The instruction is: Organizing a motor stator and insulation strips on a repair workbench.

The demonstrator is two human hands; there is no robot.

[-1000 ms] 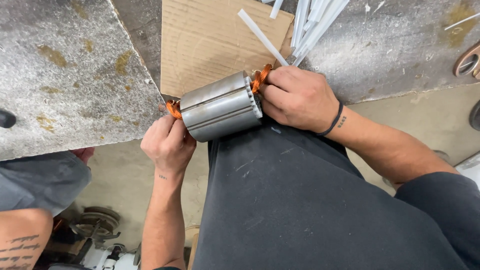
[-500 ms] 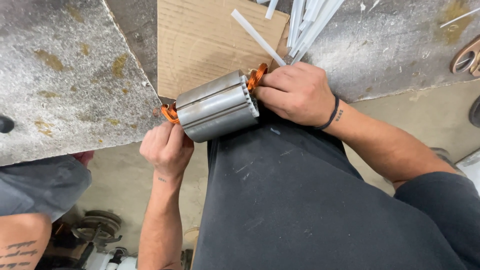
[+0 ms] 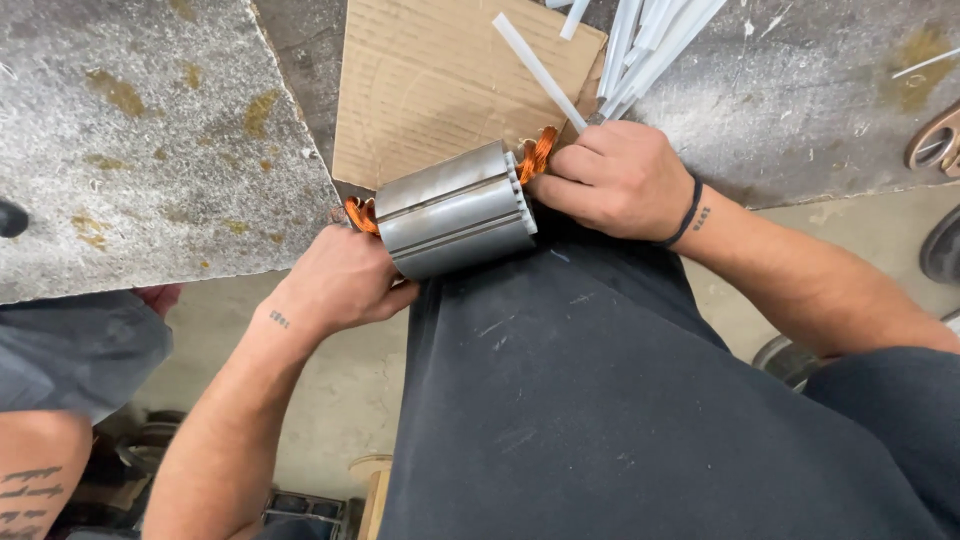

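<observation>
Steel, grey and ribbed, the motor stator (image 3: 455, 210) lay in the middle of the frame, on the black cloth (image 3: 600, 400) over my lap and at the bench edge (image 3: 160, 170). Against half a second before, it sat a little lower and more to the right, and my left hand (image 3: 340, 280) had come up closer to its end. That hand was closed around the lower left end, beside the copper winding (image 3: 360, 213). My right hand (image 3: 615, 180) was curled shut on the upper right winding (image 3: 537, 153), wrist bent, near the cardboard (image 3: 440, 80) and white strips (image 3: 640, 50).
</observation>
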